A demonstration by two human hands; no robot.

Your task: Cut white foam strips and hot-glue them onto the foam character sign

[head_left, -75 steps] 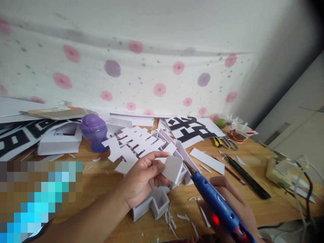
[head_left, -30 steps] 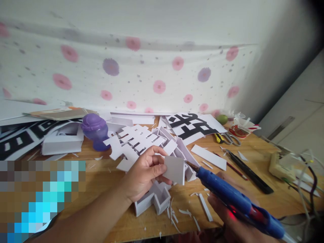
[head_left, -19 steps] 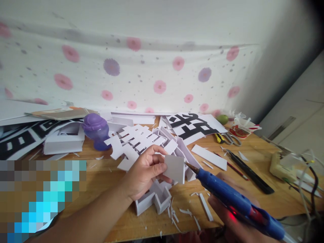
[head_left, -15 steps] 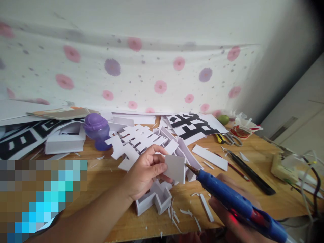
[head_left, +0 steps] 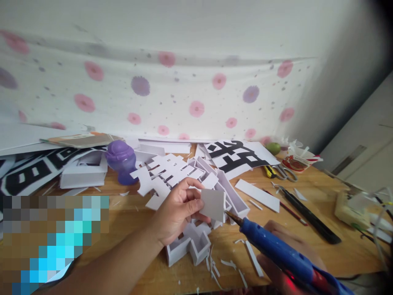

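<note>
Cluttered wooden counter (head_left: 322,250) below a flower-dotted sheet on the wall.
Nearest, the right hand (head_left: 288,262) grips a blue glue gun (head_left: 276,252), its long axis running from lower right to upper left, nozzle pointing at the bottom right corner of a small grey card square (head_left: 213,204) pinched upright in the left hand (head_left: 176,211); farther back lie white cut-outs (head_left: 162,174) and a purple jar (head_left: 121,159).

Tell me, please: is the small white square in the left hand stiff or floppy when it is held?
Probably stiff: the white square stays flat though the left hand pinches only one edge. It looks light, like thin board. The glue gun tip at its corner might push it aside.
</note>
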